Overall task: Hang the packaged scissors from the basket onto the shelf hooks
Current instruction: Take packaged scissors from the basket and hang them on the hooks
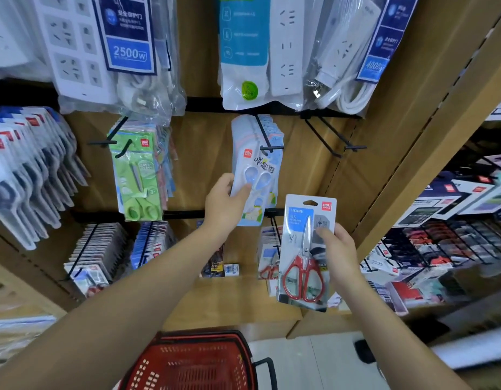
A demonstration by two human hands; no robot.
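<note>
Red-handled scissors pack (304,249) pinched in right hand (340,250), not yet hung. Left hand (225,204) grips blue pack (255,175), already on hook (264,136). Basket (165,361) below, contents unclear, so can't tell what's left.

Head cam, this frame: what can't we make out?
- Head view: red basket contents, cut off by the bottom edge.
- Head view: print on the red-handled scissors pack, too small; right hand covers part.
- Head view: whether the blue scissors pack in the left hand sits on its hook, packs overlap.
</note>
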